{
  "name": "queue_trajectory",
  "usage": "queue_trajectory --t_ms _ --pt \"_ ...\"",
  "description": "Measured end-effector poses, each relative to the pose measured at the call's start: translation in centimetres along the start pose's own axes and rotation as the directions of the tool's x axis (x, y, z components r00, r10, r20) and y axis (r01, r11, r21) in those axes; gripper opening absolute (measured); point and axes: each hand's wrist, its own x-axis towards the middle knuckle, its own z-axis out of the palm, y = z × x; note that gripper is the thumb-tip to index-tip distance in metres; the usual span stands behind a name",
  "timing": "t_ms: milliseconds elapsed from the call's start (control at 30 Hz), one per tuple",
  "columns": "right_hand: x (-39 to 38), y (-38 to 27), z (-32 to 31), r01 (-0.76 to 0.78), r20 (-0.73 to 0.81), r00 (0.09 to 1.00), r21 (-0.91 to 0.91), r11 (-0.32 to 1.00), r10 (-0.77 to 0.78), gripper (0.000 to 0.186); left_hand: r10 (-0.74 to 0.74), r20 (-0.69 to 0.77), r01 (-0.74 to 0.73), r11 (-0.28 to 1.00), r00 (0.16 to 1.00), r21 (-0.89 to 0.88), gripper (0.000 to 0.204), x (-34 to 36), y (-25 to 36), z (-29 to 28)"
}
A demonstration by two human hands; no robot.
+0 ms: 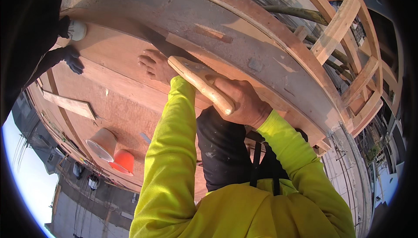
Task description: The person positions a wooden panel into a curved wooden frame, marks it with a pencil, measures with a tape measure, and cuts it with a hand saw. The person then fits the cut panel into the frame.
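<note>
My right hand (241,98) is wrapped round the pale wooden handle (196,81) of a handsaw. Its dark blade (157,42) points toward the far left, beside the edge of a narrow plywood strip (191,48), and part of the toothed edge shows near the handle. My left hand (156,66) lies on a plywood board (117,52) just left of the saw, fingers spread and pressing down. The handle hides part of that hand's wrist side. Whether the teeth are in the wood I cannot tell.
Another person's dark-gloved hand (73,59) is at the far left, near a white container (77,30). A whitish bucket (102,144) and a red bucket (123,161) stand at left. A loose wood strip (69,103) lies beyond. Curved timber framing (335,28) rises at right.
</note>
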Motion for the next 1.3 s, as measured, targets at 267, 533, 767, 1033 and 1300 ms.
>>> queue_trajectory --t_ms 267,533,767,1033,1300 --pt "-12.3 -6.6 -9.2 -0.092 0.113 0.988 -0.126 0.988 0.106 0.013 0.045 -0.011 -0.046 0.989 0.999 -0.141 0.092 -0.1 -0.4 1.1" --pt "-2.5 -1.5 -1.8 -0.073 0.044 0.996 0.012 0.997 0.072 0.018 0.013 0.107 -0.029 0.987 0.994 0.156 0.082 0.4 -0.2 1.2" --pt "-11.4 -5.6 -8.7 -0.061 0.132 0.989 -0.08 0.995 0.072 0.018 0.023 0.001 -0.023 0.991 1.0 -0.131 0.09 0.2 -0.4 1.4" --pt "-9.0 -4.7 -5.8 -0.098 0.089 0.991 -0.055 0.994 0.103 0.021 0.049 -0.032 -0.049 0.999 0.998 0.009 0.078 0.0 -0.7 1.7" --pt "-2.9 -1.8 -1.6 -0.05 0.055 0.997 -0.009 0.999 0.051 0.026 0.014 0.006 -0.013 0.999 1.0 -0.043 0.084 0.4 -0.1 1.1"
